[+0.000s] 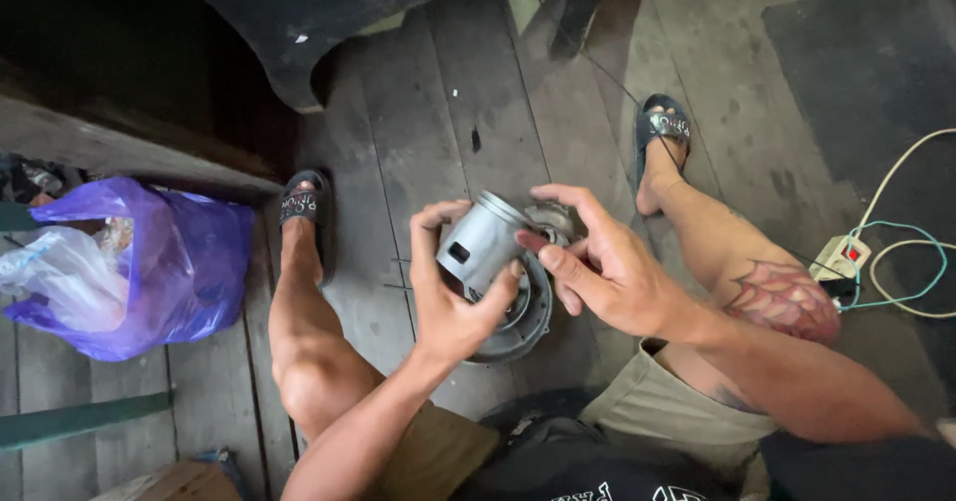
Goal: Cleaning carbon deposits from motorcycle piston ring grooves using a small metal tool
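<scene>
Nearest the camera are the person's khaki shorts (652, 401) and bare knees, seen from above while seated. Just beyond them the left hand (453, 297) is wrapped around a metal cylinder (480, 240), silver-grey with a small dark rectangular slot in its side, thumb on one side and fingers curled over the other. The cylinder is tilted and sits against a round grey metal housing (518, 324) that shows beneath and behind the hand. The right hand (607, 272) comes in from the right, fingers bent and closed on the far end of the cylinder and the rim of the housing; its fingertips touch the metal. Both are held in the air between the knees, above the wooden plank floor (438, 113). Farther off are two feet in dark sandals (302, 205). To the left lies a purple plastic bag (169, 262); to the right, a white power strip (841, 255) with cables. A dark stool leg (299, 23) stands at the far edge.
</scene>
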